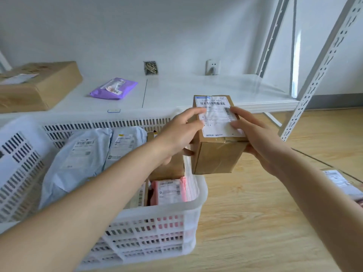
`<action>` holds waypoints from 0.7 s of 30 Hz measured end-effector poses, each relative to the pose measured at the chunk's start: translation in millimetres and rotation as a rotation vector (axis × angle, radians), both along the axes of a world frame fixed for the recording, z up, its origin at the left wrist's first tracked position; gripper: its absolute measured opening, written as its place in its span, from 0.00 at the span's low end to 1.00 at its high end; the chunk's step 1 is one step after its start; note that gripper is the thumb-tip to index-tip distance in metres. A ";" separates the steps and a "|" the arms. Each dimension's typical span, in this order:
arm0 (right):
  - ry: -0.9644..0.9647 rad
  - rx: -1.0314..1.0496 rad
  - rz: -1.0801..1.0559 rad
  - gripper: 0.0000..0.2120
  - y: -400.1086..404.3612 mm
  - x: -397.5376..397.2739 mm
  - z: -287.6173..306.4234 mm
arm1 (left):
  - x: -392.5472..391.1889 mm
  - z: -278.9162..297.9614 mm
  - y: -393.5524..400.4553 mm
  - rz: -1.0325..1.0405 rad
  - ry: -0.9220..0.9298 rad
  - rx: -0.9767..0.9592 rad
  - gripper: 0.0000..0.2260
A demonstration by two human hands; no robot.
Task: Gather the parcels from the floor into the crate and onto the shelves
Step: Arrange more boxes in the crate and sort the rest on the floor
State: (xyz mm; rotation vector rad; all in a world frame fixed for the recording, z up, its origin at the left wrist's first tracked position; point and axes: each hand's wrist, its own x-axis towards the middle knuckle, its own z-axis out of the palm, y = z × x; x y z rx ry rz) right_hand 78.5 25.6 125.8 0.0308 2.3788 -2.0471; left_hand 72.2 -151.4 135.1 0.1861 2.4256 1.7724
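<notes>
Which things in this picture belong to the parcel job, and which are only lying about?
Job:
- small box, held by left hand and right hand
- crate, parcels inside
- shelf, with big box and purple bag
- floor parcel

Lying about:
- wall socket
- open wall box

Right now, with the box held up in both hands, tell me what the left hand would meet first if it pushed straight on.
Probably the white shelf edge, then the wall socket; depth unclear.
</notes>
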 end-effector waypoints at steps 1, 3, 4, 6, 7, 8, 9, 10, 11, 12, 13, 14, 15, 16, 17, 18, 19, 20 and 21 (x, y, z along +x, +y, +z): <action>0.009 -0.005 0.003 0.16 -12.0 -1.2 2.1 | 0.0 3.1 -13.5 -0.002 0.006 0.005 0.13; 0.013 -0.010 0.010 0.16 -33.5 -3.3 4.8 | 0.9 6.7 -37.7 -0.007 -0.006 0.024 0.13; 0.008 -0.009 0.019 0.15 -45.9 -4.5 5.3 | 1.6 7.4 -51.2 -0.008 -0.016 0.030 0.13; -0.013 -0.006 0.039 0.15 -71.2 -6.6 5.2 | 2.1 8.0 -78.1 0.002 -0.025 0.020 0.14; -0.025 -0.004 0.050 0.15 -82.9 -7.7 4.2 | 2.2 7.9 -90.2 0.012 -0.031 0.008 0.14; -0.039 0.000 0.059 0.15 -94.3 -8.0 2.8 | 2.4 6.8 -101.6 0.021 -0.043 -0.001 0.13; -0.055 0.012 0.067 0.15 -104.7 -8.2 0.3 | 2.7 4.4 -111.8 0.024 -0.064 -0.004 0.13; -0.070 0.031 0.076 0.16 -113.9 -7.9 -1.8 | 2.9 1.3 -120.4 0.021 -0.093 0.001 0.13; -0.089 0.060 0.085 0.17 -121.6 -7.5 -4.8 | 3.2 -3.1 -127.1 0.014 -0.129 0.007 0.13; -0.119 0.096 0.092 0.18 -127.7 -6.4 -8.1 | 3.9 -8.9 -132.1 0.002 -0.169 0.010 0.13; -0.159 0.139 0.098 0.19 -131.6 -5.2 -12.2 | 4.3 -16.7 -135.4 -0.006 -0.205 0.009 0.13; -0.206 0.175 0.104 0.19 -133.9 -3.9 -16.7 | 5.0 -25.2 -137.5 -0.015 -0.242 0.013 0.13; -0.255 0.202 0.109 0.20 -134.5 -3.4 -22.3 | 5.5 -34.2 -138.3 -0.023 -0.280 0.021 0.13; -0.296 0.225 0.114 0.21 -134.2 -3.1 -28.2 | 6.1 -43.6 -137.9 -0.033 -0.317 0.030 0.14; -0.334 0.256 0.123 0.22 -133.4 -3.2 -35.0 | 6.9 -52.9 -136.2 -0.045 -0.350 0.037 0.15; -0.368 0.288 0.133 0.22 -132.5 -3.6 -41.7 | 7.8 -62.0 -133.5 -0.057 -0.372 0.031 0.17; -0.396 0.319 0.143 0.23 -131.3 -4.6 -49.4 | 7.9 -70.9 -130.6 -0.069 -0.382 0.007 0.18; -0.416 0.354 0.153 0.24 -130.0 -5.1 -57.1 | 8.1 -78.6 -127.6 -0.079 -0.387 -0.020 0.20; -0.428 0.399 0.159 0.25 -128.3 -5.8 -64.2 | 7.8 -85.0 -124.7 -0.089 -0.393 -0.040 0.21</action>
